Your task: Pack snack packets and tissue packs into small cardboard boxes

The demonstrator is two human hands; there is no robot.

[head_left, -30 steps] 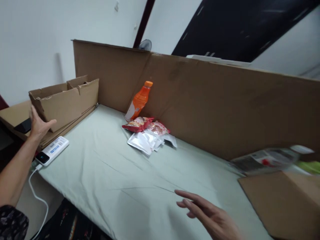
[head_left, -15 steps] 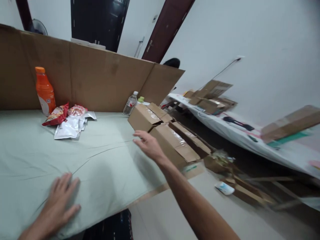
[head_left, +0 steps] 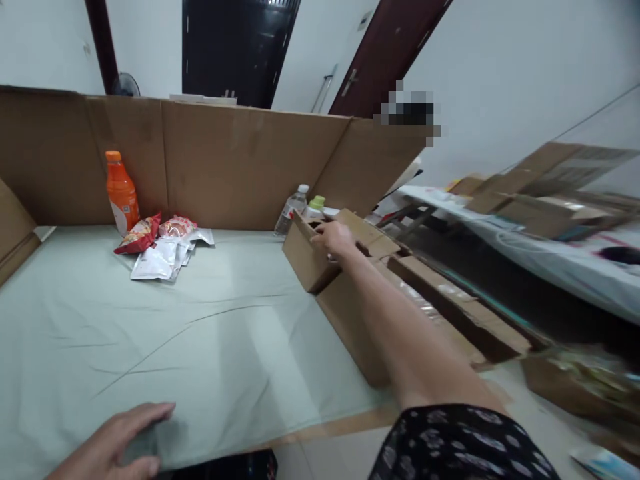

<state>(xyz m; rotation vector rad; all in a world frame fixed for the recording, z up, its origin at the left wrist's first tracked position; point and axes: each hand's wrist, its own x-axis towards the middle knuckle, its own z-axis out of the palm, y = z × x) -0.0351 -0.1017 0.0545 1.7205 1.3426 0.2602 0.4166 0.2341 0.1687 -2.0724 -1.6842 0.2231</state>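
Observation:
My right hand is at the top of the farther cardboard box, its fingers bent over the edge of the top opening and closed on a flap; the fingertips are partly hidden. Right beside it, nearer to me, stands a larger cardboard box, with my forearm across its top. Low at the left, my left hand hovers over or rests on the pale green cloth, thumb and fingers apart, holding nothing. Behind the farther box are a clear plastic bottle and a container with a yellow-green cap.
An orange bottle, a red snack packet, another packet and silver-white pouches stand or lie at the back left. A cardboard wall closes off the far side. Another table with cardboard stands at the right.
My right hand has moved from above the cloth onto the farther box, whose near flap now stands up. My left hand has drawn back toward me. The view has turned right.

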